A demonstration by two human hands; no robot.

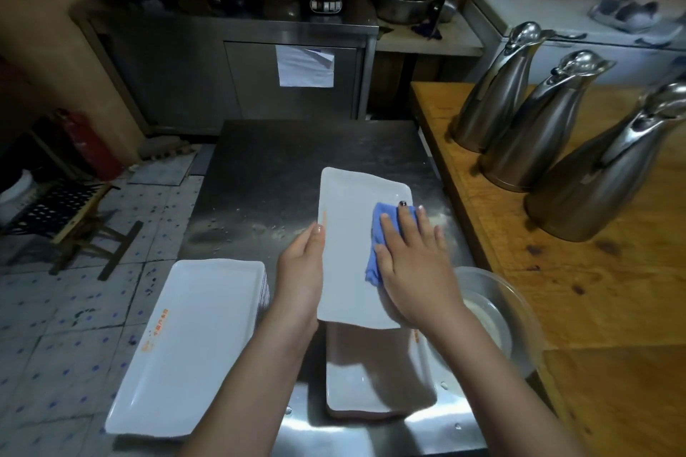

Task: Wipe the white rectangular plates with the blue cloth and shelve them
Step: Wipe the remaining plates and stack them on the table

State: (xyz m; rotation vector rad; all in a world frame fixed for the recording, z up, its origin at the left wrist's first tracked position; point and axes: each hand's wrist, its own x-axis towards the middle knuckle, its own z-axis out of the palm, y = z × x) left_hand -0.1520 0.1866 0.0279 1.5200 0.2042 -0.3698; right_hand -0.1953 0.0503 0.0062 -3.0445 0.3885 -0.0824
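Over the speckled steel table (278,167) your left hand (304,256) grips the left edge of a white rectangular plate (349,226) while your right hand (415,263) presses the blue cloth (382,230) onto it with straight fingers, a wooden counter (594,289) adjoining the table's right and tiled floor (74,308) lying to its left.

- blue cloth (374,234): mostly under the right hand (412,263); only its left and far edges show.
- lower plate stack (371,382): far end covered by the held plate (349,252).
- orange print (157,330) on left plate stack (193,345): too small to read.
- clear bowl (501,308): partly behind right forearm (493,375).
- nearest steel jug (601,178): cut by right edge.
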